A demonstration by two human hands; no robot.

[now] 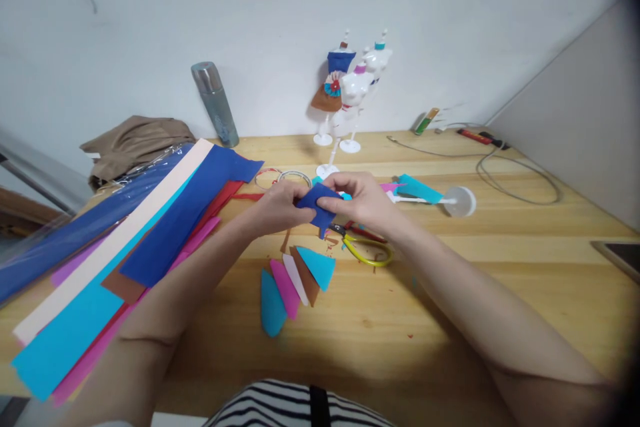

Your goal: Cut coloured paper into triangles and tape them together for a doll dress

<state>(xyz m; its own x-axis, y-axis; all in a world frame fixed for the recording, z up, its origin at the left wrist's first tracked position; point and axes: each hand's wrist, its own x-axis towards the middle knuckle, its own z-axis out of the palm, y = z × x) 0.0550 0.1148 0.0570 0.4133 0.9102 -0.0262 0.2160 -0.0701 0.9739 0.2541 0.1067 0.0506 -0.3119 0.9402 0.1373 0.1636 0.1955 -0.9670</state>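
Between my two hands, above the middle of the table, is a small dark blue piece of crepe paper [320, 200]. My left hand [283, 205] pinches its left side, thumb in front. From the right, my right hand [363, 199] grips the other side between thumb and fingers. Just below lie yellow-handled scissors [370, 252], their blades partly hidden. Nearer to me, cut paper pieces are fanned out: a teal one [273, 303], a pink one [285, 288], a pale one [296, 280], a brown one [306, 275] and a light blue one [318, 265].
Long strips of coloured paper [170, 233] cover the left side. Behind stand small white dress-form stands [356, 88], one dressed in blue and brown, and a flask [215, 103]. Another white stand [459, 201] lies on its side. A grey cable [520, 190] loops at the right.
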